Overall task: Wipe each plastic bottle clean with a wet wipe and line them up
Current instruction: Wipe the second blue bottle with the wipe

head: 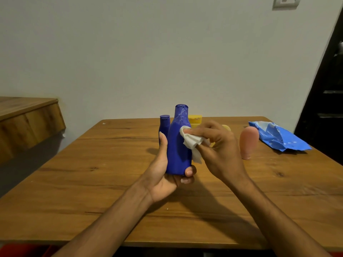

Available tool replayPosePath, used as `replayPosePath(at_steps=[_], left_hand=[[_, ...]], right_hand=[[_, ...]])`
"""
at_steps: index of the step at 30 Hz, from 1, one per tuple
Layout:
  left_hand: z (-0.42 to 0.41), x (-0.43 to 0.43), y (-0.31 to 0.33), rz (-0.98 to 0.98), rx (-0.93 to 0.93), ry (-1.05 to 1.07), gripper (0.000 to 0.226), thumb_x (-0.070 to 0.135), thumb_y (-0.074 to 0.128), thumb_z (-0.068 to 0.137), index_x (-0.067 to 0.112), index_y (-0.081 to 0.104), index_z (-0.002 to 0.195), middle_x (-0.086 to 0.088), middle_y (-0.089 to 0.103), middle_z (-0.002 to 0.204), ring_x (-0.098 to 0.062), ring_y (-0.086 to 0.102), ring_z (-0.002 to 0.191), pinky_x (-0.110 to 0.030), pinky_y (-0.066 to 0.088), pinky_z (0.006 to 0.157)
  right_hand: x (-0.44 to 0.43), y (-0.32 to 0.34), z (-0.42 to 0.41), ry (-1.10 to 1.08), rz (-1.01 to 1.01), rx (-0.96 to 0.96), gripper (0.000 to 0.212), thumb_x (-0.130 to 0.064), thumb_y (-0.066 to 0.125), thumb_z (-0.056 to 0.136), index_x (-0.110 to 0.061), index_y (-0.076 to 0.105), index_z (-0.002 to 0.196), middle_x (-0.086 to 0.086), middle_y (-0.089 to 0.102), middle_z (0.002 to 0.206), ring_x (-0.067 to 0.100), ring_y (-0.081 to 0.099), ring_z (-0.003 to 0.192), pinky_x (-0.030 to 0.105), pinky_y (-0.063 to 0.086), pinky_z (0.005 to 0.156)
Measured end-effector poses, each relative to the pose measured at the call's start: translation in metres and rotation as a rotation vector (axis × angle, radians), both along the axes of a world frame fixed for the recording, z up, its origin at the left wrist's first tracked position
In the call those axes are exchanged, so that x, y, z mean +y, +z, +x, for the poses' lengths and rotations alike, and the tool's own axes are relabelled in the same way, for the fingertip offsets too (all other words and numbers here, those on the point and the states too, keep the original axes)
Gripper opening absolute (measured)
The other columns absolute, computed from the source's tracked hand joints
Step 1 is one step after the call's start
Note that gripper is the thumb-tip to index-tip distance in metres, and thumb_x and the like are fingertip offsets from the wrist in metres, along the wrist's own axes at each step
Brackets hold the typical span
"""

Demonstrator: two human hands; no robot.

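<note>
Left forearm (111,219) and right forearm (274,210) reach in from the lower edge and meet over the middle of the table (83,182). The big blue bottle (177,151) is held upright there, cap on top. The left hand (165,177) grips it low down: the thumb lies up its left side and the fingers curl round and under the base, their tips showing at the lower right. The right hand (220,145) pinches a crumpled white wipe (191,140) between thumb and fingers and presses it on the bottle's right shoulder; a loose end of the wipe hangs down beside the bottle.

Just behind it, to the left, a small blue bottle (164,125) stands on the table. A yellow bottle (194,119) stands behind too, mostly hidden by the big bottle and the right hand. To the right of the hand a pink bottle (248,141) stands alone. Further right, near the table's edge, lies a crinkled blue pack (278,136). A wooden shelf (27,117) juts from the wall at left, and a switch plate (285,1) sits high on the right.
</note>
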State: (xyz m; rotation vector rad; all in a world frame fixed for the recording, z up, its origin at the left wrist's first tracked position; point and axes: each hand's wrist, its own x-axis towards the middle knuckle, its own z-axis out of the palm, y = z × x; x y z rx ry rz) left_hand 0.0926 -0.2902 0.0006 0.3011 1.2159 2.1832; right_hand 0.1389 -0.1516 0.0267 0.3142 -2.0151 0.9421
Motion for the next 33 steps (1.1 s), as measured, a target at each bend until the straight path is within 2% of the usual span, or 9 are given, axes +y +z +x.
replayPosePath(at_steps=[3,9,13,17,19,24,26,29,33], left_hand=[[-0.005,0.0,-0.004,0.02,-0.011,-0.001,0.094,0.078,0.037,0.086,0.011,0.033,0.151,-0.013,0.047,0.121,-0.018,0.061,0.074,-0.03,0.053,0.055],[-0.006,-0.001,-0.005,-0.003,0.024,-0.08,0.097,0.081,0.036,0.083,0.012,0.033,0.152,-0.008,0.053,0.105,-0.018,0.06,0.071,-0.03,0.052,0.053],[-0.003,-0.003,-0.002,0.002,0.064,-0.12,0.094,0.08,0.036,0.082,0.011,0.039,0.147,-0.008,0.056,0.097,-0.017,0.058,0.067,-0.029,0.05,0.051],[0.005,-0.003,-0.002,0.054,0.173,-0.208,0.076,0.074,0.035,0.084,0.017,0.054,0.131,-0.017,0.066,0.109,-0.02,0.056,0.061,-0.028,0.047,0.053],[0.007,-0.003,-0.002,0.06,0.184,-0.235,0.075,0.073,0.035,0.084,0.018,0.054,0.132,-0.022,0.065,0.114,-0.021,0.056,0.06,-0.029,0.05,0.053],[0.004,-0.002,-0.004,0.072,0.208,-0.241,0.071,0.074,0.033,0.087,0.02,0.067,0.117,-0.019,0.065,0.097,-0.023,0.054,0.067,-0.03,0.05,0.058],[0.003,-0.001,-0.005,0.087,0.194,-0.234,0.07,0.073,0.036,0.087,0.018,0.067,0.117,-0.016,0.063,0.092,-0.023,0.054,0.07,-0.03,0.05,0.06],[0.004,-0.002,-0.004,0.097,0.152,-0.252,0.072,0.072,0.038,0.087,0.013,0.06,0.122,-0.015,0.058,0.085,-0.021,0.054,0.066,-0.029,0.052,0.061],[0.005,-0.002,-0.003,0.109,0.139,-0.26,0.073,0.071,0.037,0.087,0.011,0.058,0.122,-0.014,0.058,0.082,-0.019,0.055,0.065,-0.028,0.052,0.059]], right_hand=[[-0.002,0.002,0.0,0.046,-0.034,-0.071,0.02,-0.013,0.071,0.082,-0.014,0.074,0.102,-0.003,0.065,0.094,0.006,0.059,0.086,0.011,0.044,0.064],[-0.005,0.005,0.002,0.029,-0.276,-0.007,0.015,-0.019,0.066,0.086,-0.022,0.071,0.1,-0.005,0.068,0.095,0.01,0.063,0.09,0.023,0.055,0.066],[-0.003,0.01,0.006,0.079,-0.242,-0.033,0.016,-0.018,0.064,0.087,-0.032,0.068,0.096,-0.003,0.067,0.096,0.007,0.062,0.091,0.015,0.052,0.06],[0.004,0.017,0.007,-0.004,-0.205,0.048,0.017,-0.011,0.066,0.086,-0.019,0.072,0.1,0.0,0.067,0.094,0.003,0.061,0.087,0.01,0.046,0.065],[0.006,0.018,0.008,-0.043,-0.165,0.075,0.019,-0.009,0.066,0.086,-0.017,0.071,0.103,0.0,0.066,0.095,0.004,0.061,0.088,0.009,0.046,0.067],[0.002,0.015,0.011,0.019,0.003,0.119,0.029,-0.008,0.068,0.083,-0.025,0.067,0.106,-0.002,0.062,0.096,0.007,0.058,0.09,0.017,0.05,0.065],[0.004,0.014,0.008,-0.009,0.042,0.138,0.032,-0.006,0.069,0.083,-0.025,0.067,0.108,-0.001,0.062,0.097,0.009,0.058,0.09,0.024,0.052,0.065],[0.006,0.014,0.006,-0.006,-0.055,0.133,0.03,-0.009,0.066,0.086,-0.031,0.066,0.105,0.0,0.064,0.095,0.011,0.06,0.089,0.032,0.052,0.067],[0.009,0.016,0.007,0.026,-0.022,0.075,0.024,-0.012,0.067,0.086,-0.026,0.068,0.105,0.0,0.065,0.096,0.009,0.061,0.09,0.018,0.05,0.067]])
